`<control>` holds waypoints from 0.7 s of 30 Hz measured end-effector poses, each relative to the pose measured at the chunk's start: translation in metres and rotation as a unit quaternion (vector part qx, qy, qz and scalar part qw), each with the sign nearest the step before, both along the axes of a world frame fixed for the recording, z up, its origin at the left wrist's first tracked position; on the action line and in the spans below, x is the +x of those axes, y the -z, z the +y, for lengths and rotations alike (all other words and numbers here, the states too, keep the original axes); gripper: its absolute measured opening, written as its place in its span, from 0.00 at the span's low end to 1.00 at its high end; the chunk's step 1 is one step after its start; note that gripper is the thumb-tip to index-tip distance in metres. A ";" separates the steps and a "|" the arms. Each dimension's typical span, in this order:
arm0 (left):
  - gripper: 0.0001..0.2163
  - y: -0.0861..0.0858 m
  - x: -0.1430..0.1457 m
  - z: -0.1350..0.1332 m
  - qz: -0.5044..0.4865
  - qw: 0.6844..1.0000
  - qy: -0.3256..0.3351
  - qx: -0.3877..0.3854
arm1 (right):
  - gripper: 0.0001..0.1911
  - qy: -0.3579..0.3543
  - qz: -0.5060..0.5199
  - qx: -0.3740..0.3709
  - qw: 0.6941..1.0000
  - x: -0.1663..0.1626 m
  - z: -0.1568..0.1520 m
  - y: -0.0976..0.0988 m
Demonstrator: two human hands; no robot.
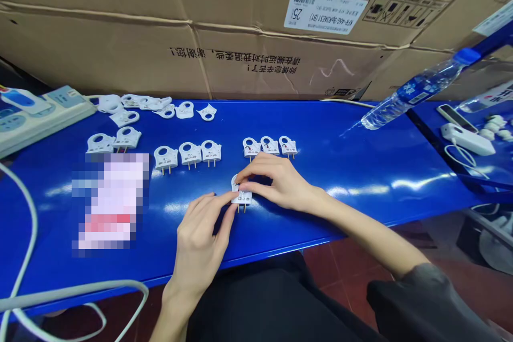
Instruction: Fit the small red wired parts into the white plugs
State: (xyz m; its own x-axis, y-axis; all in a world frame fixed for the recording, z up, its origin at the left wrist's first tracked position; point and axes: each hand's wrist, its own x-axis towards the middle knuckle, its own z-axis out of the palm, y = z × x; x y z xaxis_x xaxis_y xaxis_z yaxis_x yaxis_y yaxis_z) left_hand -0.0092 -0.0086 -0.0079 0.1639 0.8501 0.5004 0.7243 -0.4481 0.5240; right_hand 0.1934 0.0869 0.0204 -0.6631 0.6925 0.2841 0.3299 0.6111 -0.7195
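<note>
A small white plug with two brass pins lies on the blue table near its front edge. My left hand pinches the plug's left side with its fingertips. My right hand curls over the plug from the right, thumb and forefinger pressed on its top. Just behind my hands stand three finished white plugs in a row. Another row of three plugs stands to the left, and two more plugs sit further left.
Several loose white plug shells lie at the back left. A power strip sits at the far left, with a white cable looping down. A water bottle lies at right. Large cardboard boxes wall the back.
</note>
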 end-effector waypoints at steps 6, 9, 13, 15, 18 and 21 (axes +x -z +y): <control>0.12 -0.002 0.000 0.000 -0.004 1.000 0.011 0.001 | 0.06 0.003 -0.002 -0.008 1.000 0.000 0.000 0.001; 0.13 -0.002 0.000 0.000 -0.008 1.000 0.013 -0.004 | 0.08 0.000 0.004 -0.003 1.000 0.000 0.000 0.002; 0.14 -0.002 0.000 0.000 -0.006 1.000 0.013 0.003 | 0.08 -0.004 0.015 0.001 1.000 0.000 0.000 0.003; 0.13 -0.002 0.000 0.000 -0.003 1.000 0.014 0.005 | 0.09 -0.010 0.015 0.007 1.000 0.000 0.000 0.002; 0.12 -0.001 0.000 0.000 0.002 1.000 0.007 0.005 | 0.09 -0.022 0.003 0.015 1.000 0.001 0.000 0.001; 0.12 -0.001 -0.001 0.000 0.003 1.000 -0.003 0.006 | 0.10 -0.026 0.003 0.011 1.000 0.001 -0.001 0.000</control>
